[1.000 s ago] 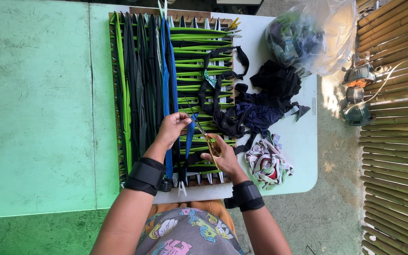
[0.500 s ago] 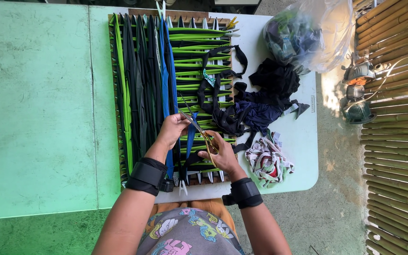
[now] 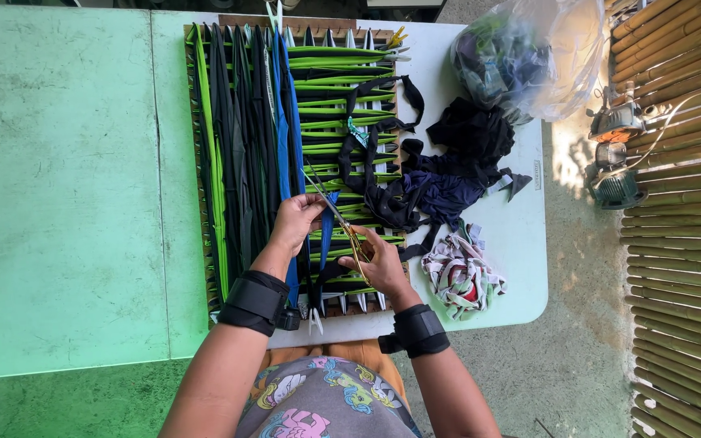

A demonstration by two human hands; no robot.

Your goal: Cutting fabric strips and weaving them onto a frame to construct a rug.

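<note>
Right grip (image 3: 379, 264) — scissors (image 3: 336, 212) over blue strip (image 3: 326, 235)

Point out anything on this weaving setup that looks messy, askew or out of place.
Nothing looks damaged or spilled. The untidy spot is a tangle of black and navy fabric strips trailing off the loom frame's right side onto the white table, beside a crumpled patterned scrap pile. The woven strips lie straight. The right hand holds scissors; the left hand pinches a blue strip.

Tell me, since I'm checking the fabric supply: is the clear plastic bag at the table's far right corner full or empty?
Full: the clear plastic bag bulges with dark and green fabric showing through its sides.
</note>
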